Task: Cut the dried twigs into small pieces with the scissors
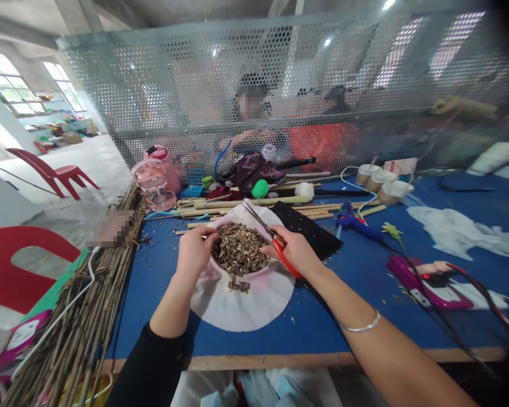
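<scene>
A heap of small brown dried chips (pixel 241 249) lies in the middle of a round, pink-tinged white piece (pixel 244 311); whether that is cloth or paper I cannot tell. A few chips have spilled toward its near side. My left hand (pixel 195 249) is at the heap's left edge, thumb and fingertips pinched together; what they hold, if anything, is hidden. In my right hand (pixel 297 249), at the heap's right side, are red-handled scissors (pixel 286 260). Their blades point up and left above the far edge of the heap.
Sticks (pixel 212 210) and a black sheet (pixel 311 229) lie behind. A blue glue gun (pixel 360 226), purple power strip (pixel 428 285) and cords are right. Bundled twigs (pixel 93 305) flank the blue table (pixel 152 294). A perforated metal screen (pixel 186 85) stands behind, with people beyond it.
</scene>
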A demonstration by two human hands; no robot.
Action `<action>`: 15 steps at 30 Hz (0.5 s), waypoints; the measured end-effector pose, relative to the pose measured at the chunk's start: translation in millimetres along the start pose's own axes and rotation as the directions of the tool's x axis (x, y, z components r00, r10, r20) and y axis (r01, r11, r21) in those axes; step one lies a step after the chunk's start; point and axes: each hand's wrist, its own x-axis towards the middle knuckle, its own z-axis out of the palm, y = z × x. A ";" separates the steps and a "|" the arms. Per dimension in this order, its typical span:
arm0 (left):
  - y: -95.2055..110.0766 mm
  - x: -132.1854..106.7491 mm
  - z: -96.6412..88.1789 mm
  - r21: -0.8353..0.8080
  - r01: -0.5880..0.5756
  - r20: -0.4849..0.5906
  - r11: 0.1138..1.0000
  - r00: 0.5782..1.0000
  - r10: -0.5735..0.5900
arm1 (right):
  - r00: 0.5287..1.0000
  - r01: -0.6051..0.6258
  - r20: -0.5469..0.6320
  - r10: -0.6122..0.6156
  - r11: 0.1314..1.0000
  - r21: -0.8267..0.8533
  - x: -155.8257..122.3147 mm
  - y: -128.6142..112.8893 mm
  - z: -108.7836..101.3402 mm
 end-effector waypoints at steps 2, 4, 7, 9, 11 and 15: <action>-1.9 1.0 -3.0 0.061 -0.004 -0.001 0.998 1.000 0.004 | 1.000 -0.009 -0.009 0.009 1.000 0.000 0.3 1.4 -0.1; -1.8 0.6 -3.0 0.102 -0.032 0.044 0.994 0.999 0.027 | 1.000 -0.009 -0.015 0.009 1.000 -0.005 0.5 1.4 -0.2; 4.4 -3.2 4.6 0.082 -0.140 0.119 0.987 0.984 0.130 | 1.000 -0.002 -0.029 0.002 1.000 -0.001 0.7 0.9 0.2; 10.1 -7.0 13.4 0.045 -0.232 0.155 0.972 0.963 0.223 | 0.999 0.003 -0.038 -0.002 1.000 0.010 1.0 1.0 0.6; 13.5 -10.8 21.5 0.049 -0.281 0.190 0.959 0.945 0.267 | 0.999 0.002 -0.049 -0.001 1.000 0.011 1.5 1.7 0.9; 11.9 -13.3 23.7 0.131 -0.277 0.272 0.952 0.933 0.234 | 0.998 -0.024 -0.060 0.024 1.000 -0.005 2.2 3.9 0.3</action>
